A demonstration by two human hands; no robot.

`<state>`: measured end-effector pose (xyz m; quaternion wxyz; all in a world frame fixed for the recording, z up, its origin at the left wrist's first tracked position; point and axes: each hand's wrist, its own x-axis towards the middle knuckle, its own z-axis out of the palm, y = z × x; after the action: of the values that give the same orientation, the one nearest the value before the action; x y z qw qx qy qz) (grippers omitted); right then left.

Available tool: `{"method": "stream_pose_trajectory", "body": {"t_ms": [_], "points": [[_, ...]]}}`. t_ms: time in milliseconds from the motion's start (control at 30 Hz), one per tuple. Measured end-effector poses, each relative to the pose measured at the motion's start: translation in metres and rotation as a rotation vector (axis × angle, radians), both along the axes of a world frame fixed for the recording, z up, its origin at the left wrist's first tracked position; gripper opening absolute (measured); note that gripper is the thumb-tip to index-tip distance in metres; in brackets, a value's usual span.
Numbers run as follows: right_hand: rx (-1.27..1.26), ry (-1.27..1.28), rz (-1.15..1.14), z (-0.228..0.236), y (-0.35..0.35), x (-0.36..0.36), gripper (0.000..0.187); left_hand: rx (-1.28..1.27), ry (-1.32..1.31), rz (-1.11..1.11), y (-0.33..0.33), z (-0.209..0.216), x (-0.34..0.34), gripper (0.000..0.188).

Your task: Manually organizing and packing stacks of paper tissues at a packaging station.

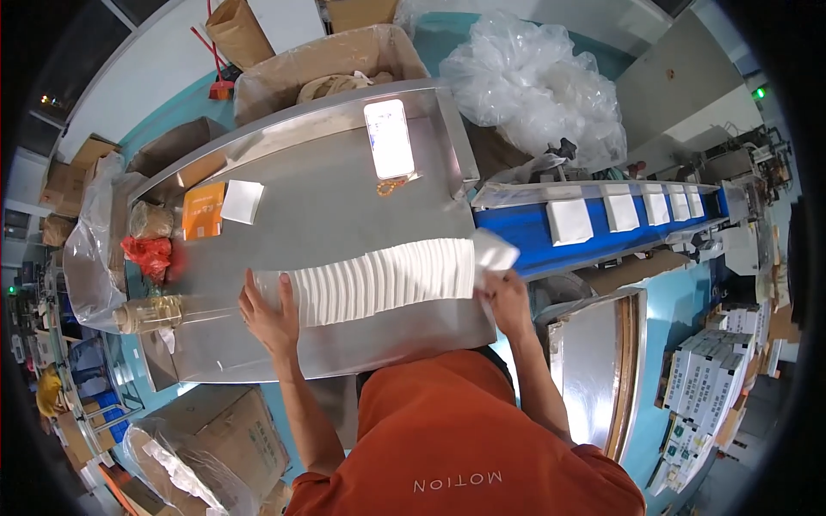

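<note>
White and blurred, a folded piece point(496, 251) is pinched by the fingers of the right hand point(509, 303), right of centre; those of the left hand point(271, 316) spread apart at the left end of a white row point(387, 277) crossing mid-frame on the metal surface point(301, 189). A blue conveyor point(527, 222) stands at right, a lit phone point(390, 138) at upper centre.

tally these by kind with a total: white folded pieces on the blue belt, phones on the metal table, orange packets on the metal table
White folded pieces on the blue belt: 5
Phones on the metal table: 1
Orange packets on the metal table: 1
Total: 7
</note>
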<state>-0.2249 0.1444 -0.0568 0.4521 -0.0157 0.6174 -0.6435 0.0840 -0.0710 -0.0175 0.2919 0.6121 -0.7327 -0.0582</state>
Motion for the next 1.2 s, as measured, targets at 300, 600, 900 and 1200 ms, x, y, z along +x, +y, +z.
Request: {"method": "stream_pose_trajectory", "body": {"t_ms": [300,600,900,1200], "points": [[0.096,0.139,0.054,0.014,-0.043,0.025,0.062,0.045,0.008,0.018,0.004,0.0,-0.004,0.066],[0.013,0.183,0.032,0.004,-0.012,-0.011,0.037,0.049,0.028,-0.064,-0.001,0.002,-0.01,0.066],[0.18,-0.072,0.226,0.021,-0.03,0.018,0.063,0.058,-0.302,0.011,0.026,0.048,-0.015,0.07],[-0.01,-0.126,-0.124,0.017,-0.016,-0.003,0.058,-0.028,-0.185,-0.143,0.028,0.053,-0.031,0.063]]}}
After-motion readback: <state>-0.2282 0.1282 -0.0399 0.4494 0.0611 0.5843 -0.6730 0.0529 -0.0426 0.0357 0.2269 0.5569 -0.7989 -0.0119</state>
